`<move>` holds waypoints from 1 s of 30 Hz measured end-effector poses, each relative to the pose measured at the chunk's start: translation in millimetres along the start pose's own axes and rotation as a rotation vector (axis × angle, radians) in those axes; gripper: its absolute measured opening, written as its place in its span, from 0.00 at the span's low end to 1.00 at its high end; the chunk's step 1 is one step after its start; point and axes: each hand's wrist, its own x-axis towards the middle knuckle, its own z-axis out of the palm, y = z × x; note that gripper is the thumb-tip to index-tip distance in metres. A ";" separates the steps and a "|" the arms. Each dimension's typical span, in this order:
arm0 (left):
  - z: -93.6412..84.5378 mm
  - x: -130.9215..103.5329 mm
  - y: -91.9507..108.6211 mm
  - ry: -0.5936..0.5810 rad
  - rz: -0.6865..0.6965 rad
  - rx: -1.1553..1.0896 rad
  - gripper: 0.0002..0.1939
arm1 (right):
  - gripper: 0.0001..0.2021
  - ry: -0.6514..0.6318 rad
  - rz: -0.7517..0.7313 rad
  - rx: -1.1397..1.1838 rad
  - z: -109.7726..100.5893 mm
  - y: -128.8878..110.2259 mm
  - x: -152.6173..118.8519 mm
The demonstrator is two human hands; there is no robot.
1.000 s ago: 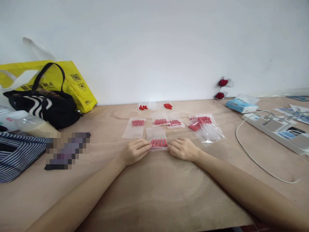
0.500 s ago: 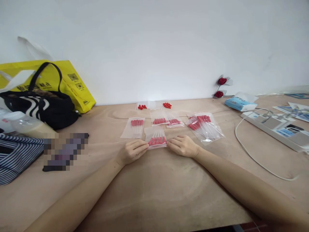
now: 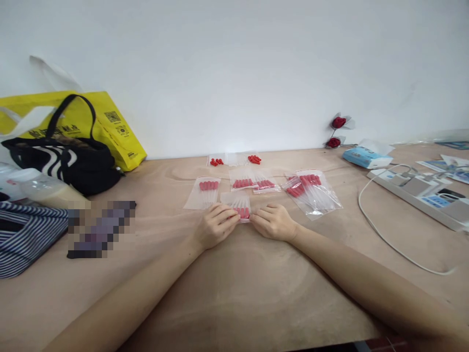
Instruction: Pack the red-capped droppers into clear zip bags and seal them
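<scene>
A small clear zip bag (image 3: 236,199) holding several red-ended, thin-stemmed pieces lies in front of me, its zip edge toward me. My left hand (image 3: 219,225) pinches that edge near its middle and covers part of the red ends. At the right end of the same edge, the fingers of my right hand (image 3: 274,222) are closed on the bag. Just beyond to the left is another filled bag (image 3: 208,191). Two more filled bags (image 3: 242,183) lie behind, partly overlapping. Farther right rests a pile of filled bags (image 3: 311,193).
At the wall lie loose red pieces (image 3: 254,159) on clear plastic. To the left are a yellow bag (image 3: 126,144), a black bag (image 3: 95,166), a bottle (image 3: 40,188) and a striped bag (image 3: 32,234). A tissue pack (image 3: 366,156) and a power strip (image 3: 414,193) with a cable stand right.
My left hand has slid right along the bag's zip edge, from its left end toward the middle. My right hand has barely moved and stays at the right end.
</scene>
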 end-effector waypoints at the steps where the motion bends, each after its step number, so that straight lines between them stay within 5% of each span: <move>1: 3.0 2.8 2.3 0.006 0.015 -0.004 0.06 | 0.10 0.007 0.003 0.002 0.3 -1.9 1.8; 13: 10.1 3.4 3.0 0.052 0.094 0.010 0.05 | 0.11 0.037 -0.017 -0.023 1.4 -6.1 7.4; 30: -17.5 -20.3 -14.9 -0.001 0.133 0.147 0.05 | 0.11 -0.015 -0.014 -0.010 0.9 0.8 -3.5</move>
